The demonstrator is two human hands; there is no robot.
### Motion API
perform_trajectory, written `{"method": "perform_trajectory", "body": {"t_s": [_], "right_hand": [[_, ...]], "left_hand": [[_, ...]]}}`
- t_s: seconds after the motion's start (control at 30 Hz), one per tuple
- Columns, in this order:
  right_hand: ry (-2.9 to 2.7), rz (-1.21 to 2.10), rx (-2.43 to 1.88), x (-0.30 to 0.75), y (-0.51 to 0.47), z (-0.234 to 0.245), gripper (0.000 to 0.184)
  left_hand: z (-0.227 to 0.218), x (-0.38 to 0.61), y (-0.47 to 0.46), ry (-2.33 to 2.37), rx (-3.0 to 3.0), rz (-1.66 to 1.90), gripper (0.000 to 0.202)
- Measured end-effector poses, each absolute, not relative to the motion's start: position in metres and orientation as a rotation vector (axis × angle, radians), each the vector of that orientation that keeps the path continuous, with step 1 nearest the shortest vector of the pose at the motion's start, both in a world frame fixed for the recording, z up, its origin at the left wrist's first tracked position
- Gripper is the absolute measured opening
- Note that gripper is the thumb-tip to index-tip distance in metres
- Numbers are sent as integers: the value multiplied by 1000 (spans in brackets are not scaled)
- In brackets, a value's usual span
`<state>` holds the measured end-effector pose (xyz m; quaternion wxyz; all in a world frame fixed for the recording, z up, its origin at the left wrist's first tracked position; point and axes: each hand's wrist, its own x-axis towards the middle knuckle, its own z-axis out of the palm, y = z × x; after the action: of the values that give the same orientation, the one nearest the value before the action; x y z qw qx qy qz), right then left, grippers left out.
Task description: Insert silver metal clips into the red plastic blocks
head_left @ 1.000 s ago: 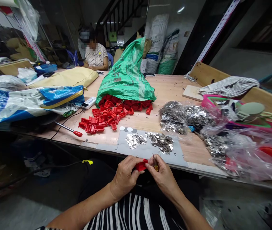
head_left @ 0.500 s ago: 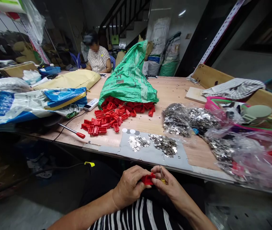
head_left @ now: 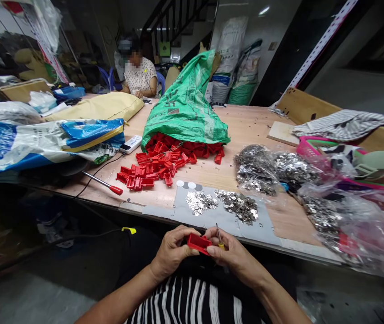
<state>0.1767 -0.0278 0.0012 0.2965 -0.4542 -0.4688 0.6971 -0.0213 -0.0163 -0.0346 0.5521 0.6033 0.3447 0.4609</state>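
Note:
My left hand (head_left: pixel 171 252) grips a small red plastic box-shaped part (head_left: pixel 198 243) over my lap, its open hollow side facing up. My right hand (head_left: pixel 230 254) pinches the right end of the same part. Tucked in the right hand is a thin screwdriver (head_left: pixel 219 235) with a yellow handle, its metal shaft pointing up. Beyond my hands, two heaps of small metal plates, a shiny one (head_left: pixel 201 202) and a darker one (head_left: pixel 239 207), lie on a grey sheet (head_left: pixel 178 204). More red parts (head_left: pixel 151 168) spill out of a green woven sack (head_left: pixel 185 112).
Plastic bags of metal pieces (head_left: pixel 255 168) and a pink basket (head_left: pixel 304 150) stand on the right. A red-handled metal rod (head_left: pixel 115 190) lies at the table's left edge, near a white device (head_left: pixel 131 144) with a cable. Another person (head_left: pixel 141 74) sits across the table.
The red part has been turned so that its hollow side shows, and both hands have shifted slightly left and up. The screwdriver stays in my right hand. The view has swung a little.

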Motion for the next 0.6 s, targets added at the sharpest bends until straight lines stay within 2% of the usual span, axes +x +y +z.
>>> {"method": "perform_trajectory", "body": {"t_s": [0.07, 0.13, 0.27, 0.37, 0.47, 0.6], "right_hand": [[-1328, 1867, -1208, 172, -16, 4, 40], [-1470, 1738, -1268, 168, -2, 6, 37], [-1860, 911, -1570, 161, 24, 4, 17], [-2040, 520, -1692, 152, 32, -5, 7], [-2102, 338, -1766, 143, 34, -14, 5], [-2150, 301, -1814, 136, 36, -19, 5]], "left_hand": [[-37, -25, -16, 841, 1286, 1102, 31], [-38, -29, -16, 916, 1183, 1156, 29], [-38, -35, -13, 1099, 1288, 1320, 28], [-38, -41, -9, 1144, 1534, 1361, 26], [-39, -44, -6, 1163, 1688, 1387, 28], [-41, -46, -5, 1166, 1738, 1403, 29]]}}
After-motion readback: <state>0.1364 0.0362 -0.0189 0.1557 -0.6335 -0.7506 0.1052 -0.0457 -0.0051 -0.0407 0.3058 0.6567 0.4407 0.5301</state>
